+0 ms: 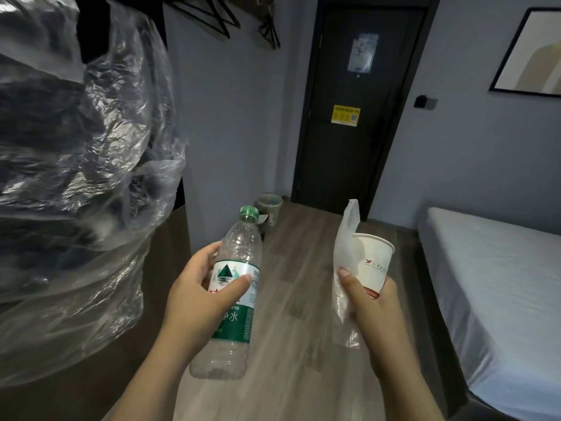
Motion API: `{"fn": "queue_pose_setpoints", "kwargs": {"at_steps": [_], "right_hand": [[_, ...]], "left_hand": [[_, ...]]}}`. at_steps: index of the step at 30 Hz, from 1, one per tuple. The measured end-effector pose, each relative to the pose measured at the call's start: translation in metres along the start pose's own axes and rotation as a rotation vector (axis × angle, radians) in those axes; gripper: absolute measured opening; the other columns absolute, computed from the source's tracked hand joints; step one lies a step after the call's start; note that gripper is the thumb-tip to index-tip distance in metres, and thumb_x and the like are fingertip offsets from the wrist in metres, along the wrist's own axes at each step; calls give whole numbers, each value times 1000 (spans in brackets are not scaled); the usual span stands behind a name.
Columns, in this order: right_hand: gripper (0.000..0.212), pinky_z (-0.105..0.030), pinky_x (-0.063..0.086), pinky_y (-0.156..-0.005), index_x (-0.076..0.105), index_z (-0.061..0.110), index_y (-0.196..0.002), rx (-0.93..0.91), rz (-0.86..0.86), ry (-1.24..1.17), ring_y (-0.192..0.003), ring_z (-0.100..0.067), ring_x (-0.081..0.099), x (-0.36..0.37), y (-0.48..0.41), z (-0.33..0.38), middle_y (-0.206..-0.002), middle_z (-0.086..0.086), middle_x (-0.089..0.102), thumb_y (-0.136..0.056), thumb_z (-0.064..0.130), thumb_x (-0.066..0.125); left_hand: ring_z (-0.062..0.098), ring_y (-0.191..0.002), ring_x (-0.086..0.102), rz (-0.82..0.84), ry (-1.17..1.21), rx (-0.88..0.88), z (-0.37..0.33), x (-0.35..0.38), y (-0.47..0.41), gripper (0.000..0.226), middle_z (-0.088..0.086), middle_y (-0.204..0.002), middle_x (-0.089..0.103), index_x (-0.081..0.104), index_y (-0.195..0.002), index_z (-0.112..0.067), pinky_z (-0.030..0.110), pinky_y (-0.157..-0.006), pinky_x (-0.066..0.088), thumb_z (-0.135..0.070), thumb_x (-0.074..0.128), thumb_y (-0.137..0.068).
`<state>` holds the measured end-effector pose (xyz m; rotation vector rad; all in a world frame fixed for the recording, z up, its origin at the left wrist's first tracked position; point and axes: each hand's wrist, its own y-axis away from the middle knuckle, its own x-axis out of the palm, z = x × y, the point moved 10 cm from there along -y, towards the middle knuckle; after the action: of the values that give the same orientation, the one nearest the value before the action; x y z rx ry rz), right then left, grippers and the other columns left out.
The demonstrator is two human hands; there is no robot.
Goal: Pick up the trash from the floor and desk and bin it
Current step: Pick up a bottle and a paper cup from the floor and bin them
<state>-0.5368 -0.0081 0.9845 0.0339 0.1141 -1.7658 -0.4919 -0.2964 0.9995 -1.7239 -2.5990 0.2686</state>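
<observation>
Left hand: we see the fingers and thumb curled round the middle of the water bottle, gripping it over the label.
Water bottle: clear plastic, green cap on, green and white label; held in the air and tilted slightly, cap end away from us; looks empty.
Right hand: we note the thumb pressing a thin bag against a paper cup, fingers wrapped behind both.
Paper cup: white with red print, mouth up and leaning to the right.
Thin bag: whitish plastic, on the left side of the cup, one end above the rim and the other hanging below the hand.
Floor: wood-pattern planks under both hands.
Clear plastic cover: crumpled sheet over dark items at our left.
Bed: pale sheet, at our right.
Bin: small, lined, on the floor by the wall, beyond the bottle cap.
Door: dark, closed, with a yellow notice.
</observation>
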Motion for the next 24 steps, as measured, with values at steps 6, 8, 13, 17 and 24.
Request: {"fn": "queue_pose_setpoints", "kwargs": {"at_steps": [6, 8, 13, 17, 24], "right_hand": [[50, -45, 58, -77, 53, 17, -117, -1, 19, -27, -88, -23, 68, 20, -140, 6, -99, -6, 68, -78, 43, 72], [50, -40, 57, -69, 48, 21, -115, -6, 13, -19, -86, -20, 67, 25, -182, 10, -97, -1, 65, -78, 44, 72], [43, -42, 57, -73, 50, 25, -112, 50, 17, 16, -84, -20, 67, 39, -263, -9, -95, -1, 66, -79, 44, 70], [43, -42, 57, -70, 55, 18, -114, 76, 26, 57, -83, -24, 68, 54, -332, -25, -95, -8, 68, -81, 42, 68], [43, -48, 57, -79, 53, 20, -115, 34, 15, 96, -87, -23, 67, 112, -475, -26, -99, -6, 67, -81, 42, 68]], "left_hand": [[6, -95, 68, -32, -35, 41, -4, 51, -121, 61, -10, -114, 68, 55, -128, -31, 30, -80, 54, -15, 80, -74], [3, -93, 68, -59, -40, 62, -5, 65, -157, 61, -12, -113, 68, 55, -127, -32, 27, -77, 53, -15, 80, -74], [-2, -91, 67, -57, -70, 34, 18, 99, -232, 65, -14, -114, 67, 56, -127, -32, 19, -72, 49, -20, 84, -70], [-1, -92, 66, -78, -64, 19, 38, 119, -306, 64, -13, -117, 66, 54, -129, -30, 19, -71, 48, -19, 82, -72], [-5, -92, 64, -93, -61, 29, 69, 145, -456, 73, -17, -117, 64, 54, -129, -35, 15, -70, 45, -37, 79, -61]]}}
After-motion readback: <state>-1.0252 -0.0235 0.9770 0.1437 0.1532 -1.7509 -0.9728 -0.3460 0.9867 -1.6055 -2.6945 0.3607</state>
